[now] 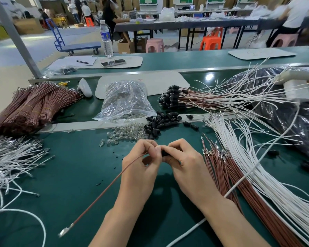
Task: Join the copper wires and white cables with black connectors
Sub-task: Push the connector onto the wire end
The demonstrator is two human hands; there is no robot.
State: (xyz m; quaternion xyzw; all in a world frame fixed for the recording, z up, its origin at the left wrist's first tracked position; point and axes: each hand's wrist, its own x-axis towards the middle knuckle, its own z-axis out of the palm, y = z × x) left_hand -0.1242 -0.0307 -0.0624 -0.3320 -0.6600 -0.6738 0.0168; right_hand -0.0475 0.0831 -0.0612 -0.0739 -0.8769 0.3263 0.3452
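Both forearms [114, 221] angled inward; left hand [141, 165] pinches copper wire [105, 191]; right hand [185, 158] grips black connector [165, 153].

Bright, even overhead light, white glare on the green table [209, 77], soft shadows, motion-blurred background person [300, 15], bowed edges.

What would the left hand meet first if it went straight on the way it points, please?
Most likely the loose pile of black connectors just beyond the left hand, though it might pass above them.
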